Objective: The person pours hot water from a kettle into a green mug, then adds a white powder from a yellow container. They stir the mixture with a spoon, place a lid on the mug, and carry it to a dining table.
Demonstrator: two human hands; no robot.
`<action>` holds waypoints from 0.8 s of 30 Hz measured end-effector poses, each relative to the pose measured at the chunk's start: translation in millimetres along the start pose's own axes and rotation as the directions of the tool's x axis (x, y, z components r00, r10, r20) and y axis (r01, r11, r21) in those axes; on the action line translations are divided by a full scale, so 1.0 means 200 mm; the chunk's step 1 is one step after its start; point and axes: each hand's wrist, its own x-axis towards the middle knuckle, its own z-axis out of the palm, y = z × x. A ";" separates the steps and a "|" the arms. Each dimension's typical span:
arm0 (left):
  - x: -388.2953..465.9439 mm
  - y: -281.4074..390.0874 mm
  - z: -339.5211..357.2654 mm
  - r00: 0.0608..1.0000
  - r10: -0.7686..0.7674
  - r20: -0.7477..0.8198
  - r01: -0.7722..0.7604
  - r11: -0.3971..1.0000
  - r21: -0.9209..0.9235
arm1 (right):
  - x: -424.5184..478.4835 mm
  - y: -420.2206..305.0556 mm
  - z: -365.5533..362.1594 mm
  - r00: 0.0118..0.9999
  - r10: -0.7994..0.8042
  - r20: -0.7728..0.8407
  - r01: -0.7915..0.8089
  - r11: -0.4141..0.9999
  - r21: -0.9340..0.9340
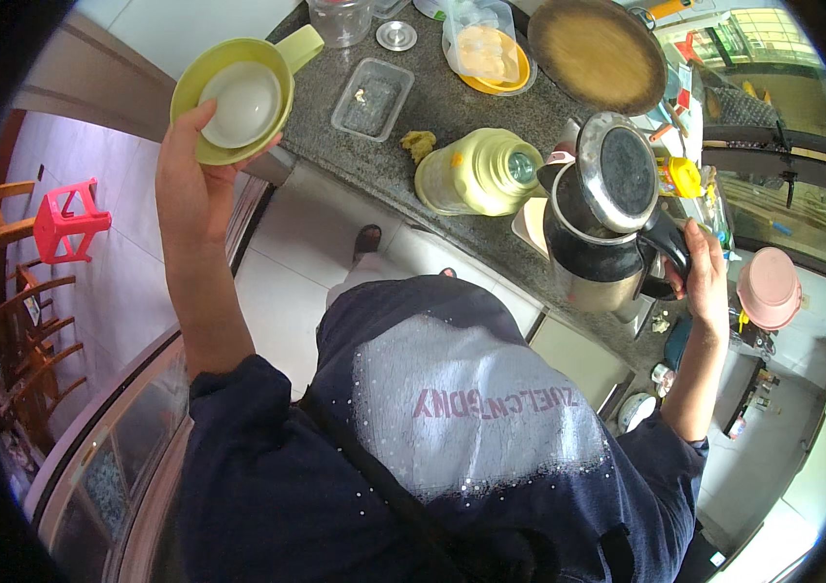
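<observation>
My left hand (pixel 198 146) holds a light green thermos cup lid (pixel 285 69), its thumb on the rim of the white inner part. In my right hand (pixel 701 270) is the black handle of a steel and black kettle (pixel 595 255), whose round lid (pixel 617 171) stands tilted up. Between the hands, a pale green thermos flask (pixel 471 175) is on the granite counter near its front edge. The flask's mouth is uncovered and shows a glassy inner wall. The kettle is just beside the flask, its spout side towards it; whether it touches the counter I cannot tell.
On the counter (pixel 311 120) are a clear plastic tray (pixel 373 98), a yellowish crumpled lump (pixel 419 144), a small metal lid (pixel 396 35), stacked bowls (pixel 504 80) and a large round brown board (pixel 597 55). A pink basin (pixel 769 288) is at the right. A red stool (pixel 70 218) stands at the far left.
</observation>
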 end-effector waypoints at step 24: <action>0.01 0.05 -0.10 0.995 0.084 -0.047 -0.088 0.992 -0.087 | 0.01 -0.16 -0.01 0.999 -0.012 0.042 0.019 0.983 -0.183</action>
